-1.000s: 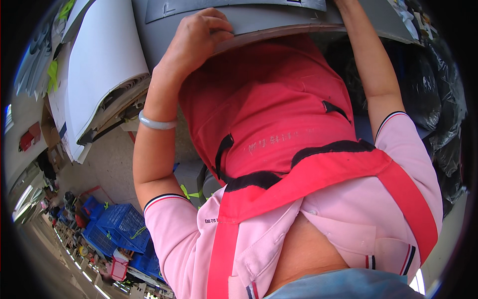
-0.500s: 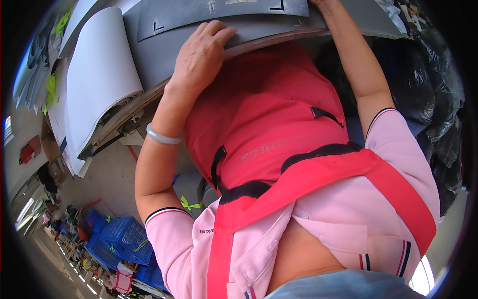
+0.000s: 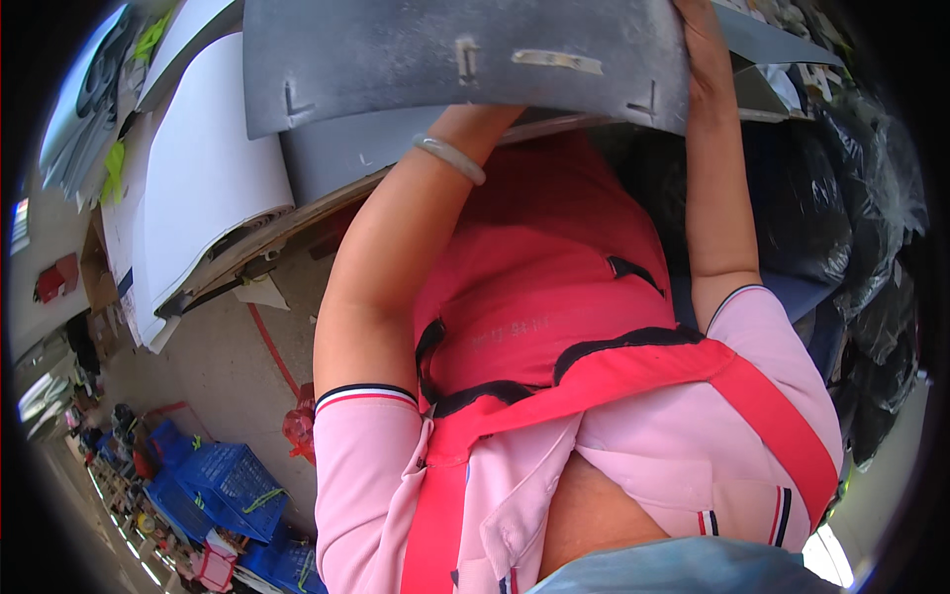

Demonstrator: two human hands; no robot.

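Note:
A grey flat template sheet [image 3: 465, 74] with slots and dark corner marks is lifted and tilted above the table edge. At its right edge my right hand [image 3: 705, 45] grips it, with the fingertips partly hidden. My left forearm [image 3: 371, 257], with a pale bangle [image 3: 450, 158] at the wrist, reaches under the sheet. The sheet hides my left hand, so its fingers do not show. Below the sheet lies a darker grey sheet [image 3: 341, 153] on the table, with a small pale corner mark on it.
A large roll of white sheet material [image 3: 213, 139] lies at the table's left end. Black plastic bags [image 3: 797, 188] crowd the right side. Blue plastic crates [image 3: 233, 480] stand on the floor at lower left. My red apron [image 3: 544, 257] is against the table edge.
The template sheet has risen off the table and tipped, coming nearer. My left hand has gone from the table edge to underneath it. My right hand moved with the sheet's right edge.

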